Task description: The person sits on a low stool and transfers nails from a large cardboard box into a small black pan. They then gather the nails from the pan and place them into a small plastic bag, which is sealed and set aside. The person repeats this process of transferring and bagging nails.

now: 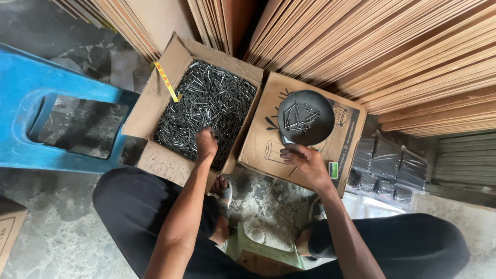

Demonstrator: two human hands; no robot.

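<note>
On the floor before your knees, an open cardboard box point(160, 98) holds a heap of dark nails point(206, 111). Your left hand point(206, 144) dips into the near edge of the heap, its grip curled down among the nails; whether it pinches any cannot be told. Your right hand point(305, 163), grip pressed together, holds the near rim of a round black pan point(306, 118) carrying a few nails, resting on a closed carton point(268, 150). Stacked plywood sheets point(392, 46) lean behind; a blue stool point(31, 88) stands to your left.
</note>
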